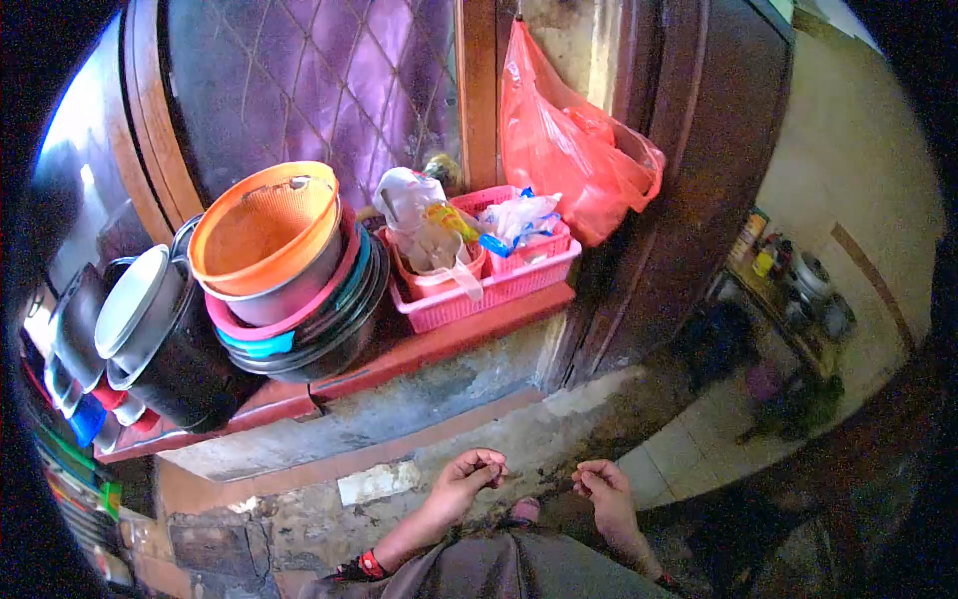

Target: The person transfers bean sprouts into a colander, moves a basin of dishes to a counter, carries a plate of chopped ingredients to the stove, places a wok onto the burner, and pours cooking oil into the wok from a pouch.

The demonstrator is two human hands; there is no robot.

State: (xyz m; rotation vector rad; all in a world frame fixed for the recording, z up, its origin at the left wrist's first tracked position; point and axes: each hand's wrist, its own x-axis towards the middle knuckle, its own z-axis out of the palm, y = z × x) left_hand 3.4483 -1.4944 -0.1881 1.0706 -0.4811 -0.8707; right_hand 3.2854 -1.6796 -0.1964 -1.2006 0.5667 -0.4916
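My left hand (467, 483) is raised above my lap at the lower middle, its fingers curled and the thumb near the fingertips. To its right, my right hand (605, 491) is held at about the same height, with thumb and fingers pinched together. A gap separates the two hands. Whatever either pinch may hold is too small to make out. Dark cloth (499, 569) covers my lap below them, and a foot in a pinkish sandal (526, 510) shows between the hands.
A red ledge (439, 341) carries an orange strainer (261, 232) on stacked basins, dark pots and a pink basket (499, 299) of bags. A red plastic bag (574, 140) hangs by the brown door (689, 150). Further right stands a low table (783, 319) with items.
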